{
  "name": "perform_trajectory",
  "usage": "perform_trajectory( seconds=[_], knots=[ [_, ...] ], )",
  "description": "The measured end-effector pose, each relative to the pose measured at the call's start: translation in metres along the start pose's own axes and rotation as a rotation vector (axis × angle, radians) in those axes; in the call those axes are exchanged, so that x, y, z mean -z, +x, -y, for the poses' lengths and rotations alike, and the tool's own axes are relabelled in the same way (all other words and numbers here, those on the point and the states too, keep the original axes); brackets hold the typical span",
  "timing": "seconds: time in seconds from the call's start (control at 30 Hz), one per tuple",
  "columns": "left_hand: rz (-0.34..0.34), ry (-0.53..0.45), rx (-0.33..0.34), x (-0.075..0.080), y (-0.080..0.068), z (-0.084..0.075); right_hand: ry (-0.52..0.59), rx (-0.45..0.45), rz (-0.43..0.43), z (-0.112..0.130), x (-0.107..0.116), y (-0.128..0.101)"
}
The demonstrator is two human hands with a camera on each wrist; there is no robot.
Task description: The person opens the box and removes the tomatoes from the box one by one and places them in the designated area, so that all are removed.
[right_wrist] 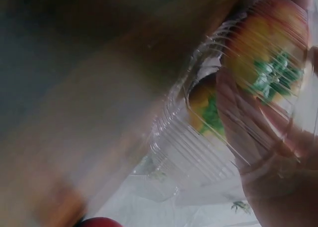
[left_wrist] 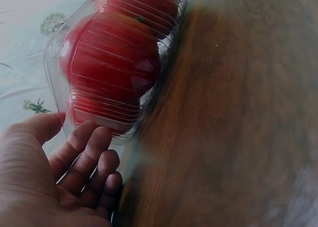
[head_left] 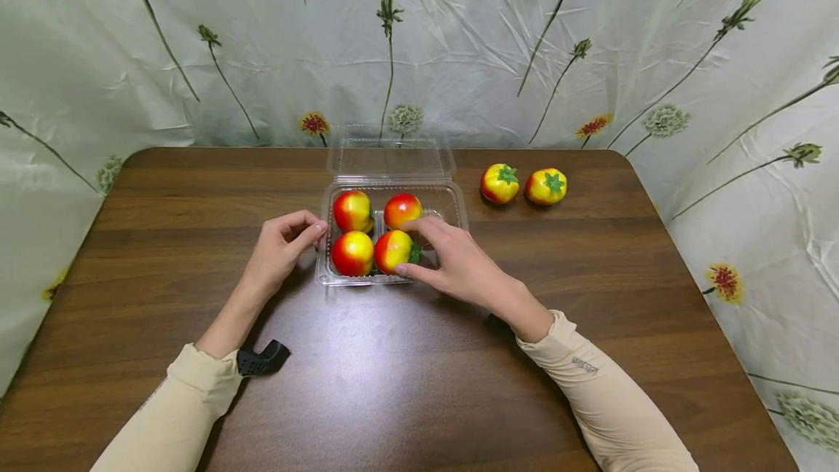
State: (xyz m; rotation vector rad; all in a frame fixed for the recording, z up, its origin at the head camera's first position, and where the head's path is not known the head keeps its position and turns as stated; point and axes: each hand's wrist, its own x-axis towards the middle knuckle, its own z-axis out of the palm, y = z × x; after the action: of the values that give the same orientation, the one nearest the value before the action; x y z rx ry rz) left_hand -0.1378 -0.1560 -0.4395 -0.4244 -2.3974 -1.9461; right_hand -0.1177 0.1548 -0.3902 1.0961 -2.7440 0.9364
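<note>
A clear plastic clamshell container (head_left: 452,199) stands mid-table with its lid (head_left: 391,151) folded back. Four red-and-yellow tomatoes fill it. My right hand (head_left: 411,248) curls thumb and fingers round the front-right tomato (head_left: 391,250) inside the container. My left hand (head_left: 313,233) holds the container's left rim, beside the front-left tomato (head_left: 352,253). In the left wrist view the fingers (left_wrist: 92,150) press the ribbed container wall (left_wrist: 55,48), with a tomato (left_wrist: 114,63) behind it. The blurred right wrist view shows the container (right_wrist: 194,147), a tomato (right_wrist: 268,63) and my fingers (right_wrist: 278,172).
Two more tomatoes (head_left: 499,183) (head_left: 546,186) lie on the brown wooden table (head_left: 393,384) to the right of the container. A flower-printed sheet (head_left: 459,42) hangs behind and around the table. A black strap piece (head_left: 262,359) sticks out at my left wrist.
</note>
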Motion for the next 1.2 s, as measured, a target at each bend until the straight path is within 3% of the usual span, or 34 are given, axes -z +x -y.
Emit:
perform_trajectory(
  seconds=[0.23,0.5,0.6,1.2],
  knots=[
    [-0.009,0.019,0.013,-0.001,0.0,-0.001,0.0,-0.028,0.007,-0.002,-0.005,0.0],
    [-0.003,0.033,0.006,-0.003,-0.004,-0.03,0.001,-0.031,0.01,-0.004,-0.007,0.001],
    [-0.002,0.045,0.012,-0.004,-0.004,-0.034,0.013,-0.039,0.013,-0.004,-0.007,0.001],
    [-0.003,0.021,0.002,-0.004,-0.004,-0.026,0.128,-0.052,0.006,-0.006,-0.007,0.0]
  ],
)
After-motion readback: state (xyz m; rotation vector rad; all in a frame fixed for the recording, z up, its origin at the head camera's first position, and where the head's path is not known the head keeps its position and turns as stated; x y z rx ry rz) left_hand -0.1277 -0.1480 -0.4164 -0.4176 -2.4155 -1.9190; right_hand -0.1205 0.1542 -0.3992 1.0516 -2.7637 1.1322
